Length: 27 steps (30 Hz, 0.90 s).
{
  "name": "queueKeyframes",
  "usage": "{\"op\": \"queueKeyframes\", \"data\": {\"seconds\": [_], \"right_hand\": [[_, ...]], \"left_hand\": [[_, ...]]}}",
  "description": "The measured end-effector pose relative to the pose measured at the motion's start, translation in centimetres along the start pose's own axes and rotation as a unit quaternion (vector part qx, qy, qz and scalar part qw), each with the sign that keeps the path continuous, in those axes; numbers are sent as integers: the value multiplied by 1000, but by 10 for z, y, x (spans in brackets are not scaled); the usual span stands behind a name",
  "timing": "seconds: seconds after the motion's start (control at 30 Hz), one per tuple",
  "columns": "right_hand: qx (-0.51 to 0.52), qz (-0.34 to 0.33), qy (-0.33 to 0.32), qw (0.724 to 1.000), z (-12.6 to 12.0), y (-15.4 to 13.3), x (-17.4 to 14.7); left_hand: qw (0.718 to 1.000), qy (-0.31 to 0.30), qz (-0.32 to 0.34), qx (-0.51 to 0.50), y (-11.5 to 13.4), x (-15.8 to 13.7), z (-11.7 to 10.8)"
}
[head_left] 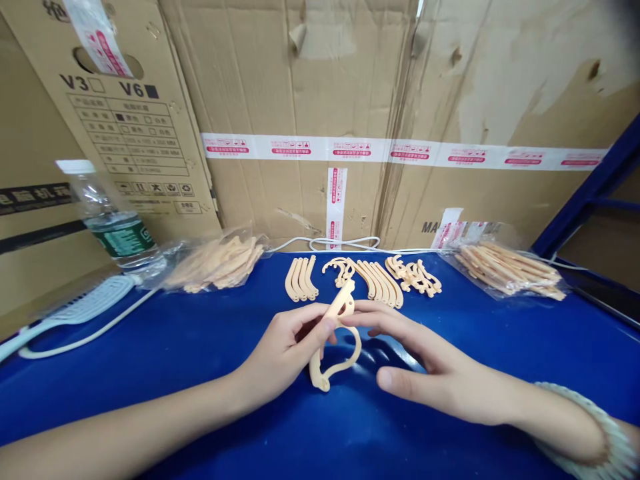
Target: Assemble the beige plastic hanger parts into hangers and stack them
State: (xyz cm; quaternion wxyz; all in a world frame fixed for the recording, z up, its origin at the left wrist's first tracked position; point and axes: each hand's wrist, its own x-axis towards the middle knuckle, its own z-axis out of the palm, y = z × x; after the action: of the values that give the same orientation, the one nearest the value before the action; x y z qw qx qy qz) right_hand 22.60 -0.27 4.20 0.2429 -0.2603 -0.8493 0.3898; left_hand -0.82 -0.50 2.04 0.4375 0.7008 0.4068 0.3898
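My left hand (pixel 295 343) pinches a beige plastic hanger piece (pixel 317 367) between thumb and fingers, above the blue table. The piece is a long bar standing tilted, with a curved hook-like loop bulging to its right and small holes near its top. My right hand (pixel 425 360) is open, its thumb spread well away from the fingers. Its fingertips reach the upper right side of the piece, seemingly touching it. Behind the hands lie curved beige arms (pixel 300 279) in a row, more curved arms (pixel 380 283), and small beige hooks (pixel 417 277) in loose piles.
Clear bags of beige parts lie at the left (pixel 225 263) and right (pixel 505 267). A water bottle (pixel 117 230) and a pale blue hairbrush (pixel 97 298) are on the left. A white cable (pixel 345 241) runs along the cardboard wall (pixel 280 200) at the back.
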Motion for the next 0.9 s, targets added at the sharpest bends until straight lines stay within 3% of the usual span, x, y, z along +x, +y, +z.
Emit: {"op": "queueKeyframes", "data": {"seconds": [0.1, 0.23, 0.47, 0.53, 0.63, 0.73, 0.83, 0.9], "right_hand": [[147, 25, -2, 989, -1, 3, 3], [264, 71, 55, 960, 0, 9, 7], [291, 154, 174, 928, 3, 11, 11], [292, 170, 164, 927, 5, 12, 13], [298, 188, 92, 931, 7, 13, 14], [308, 200, 18, 930, 7, 13, 12], [335, 213, -25, 917, 5, 12, 9], [344, 224, -44, 911, 4, 11, 8]], "left_hand": [[999, 17, 13, 27, -1, -1, 1], [998, 43, 15, 50, -3, -2, 0], [986, 85, 49, 136, -4, 0, -2], [981, 89, 62, 160, -5, 1, -1], [966, 84, 106, 220, -9, 0, -1], [909, 72, 202, 357, -14, -2, -1], [803, 85, 302, 507, -16, -4, -2], [751, 92, 340, 558, -16, -5, -2]]}}
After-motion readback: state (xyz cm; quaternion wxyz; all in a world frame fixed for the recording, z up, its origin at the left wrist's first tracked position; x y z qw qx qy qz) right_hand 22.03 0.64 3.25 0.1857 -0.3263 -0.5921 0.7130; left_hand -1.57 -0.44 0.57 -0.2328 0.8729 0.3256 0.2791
